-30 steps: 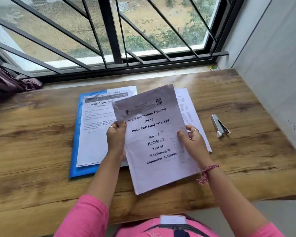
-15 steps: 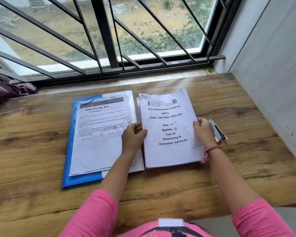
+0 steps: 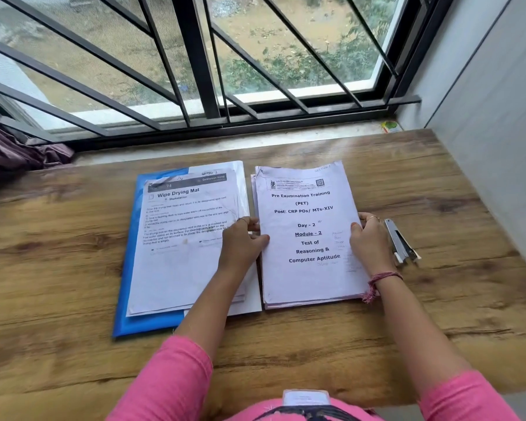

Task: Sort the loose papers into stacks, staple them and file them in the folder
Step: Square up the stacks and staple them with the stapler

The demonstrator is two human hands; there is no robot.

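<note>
right stack: white printed paper stack headed "Pre Examination Training" (image 3: 308,235), flat on brown wood-grain worktop (image 3: 438,299), just right of the folder
left stack: white printed paper stack headed "Wipe Drying Mat" (image 3: 182,238), lies on blue plastic folder (image 3: 128,268)
left hand (image 3: 240,241): fingers curled at left edge of right stack, fingertips touching that edge, wrist over left stack
right hand (image 3: 369,238): pinches right edge of right stack, thumb on top sheet
stapler: small silver metal stapler (image 3: 398,241), on worktop just right of right hand, untouched
handling: sheets likely light, floppy, slippery against each other; stack fans easily, corners already curl
hold: best squeezed at both long edges, squared, then pinched near top-left corner for stapling
risk: one-hand lift probably lets sheets slide out
</note>
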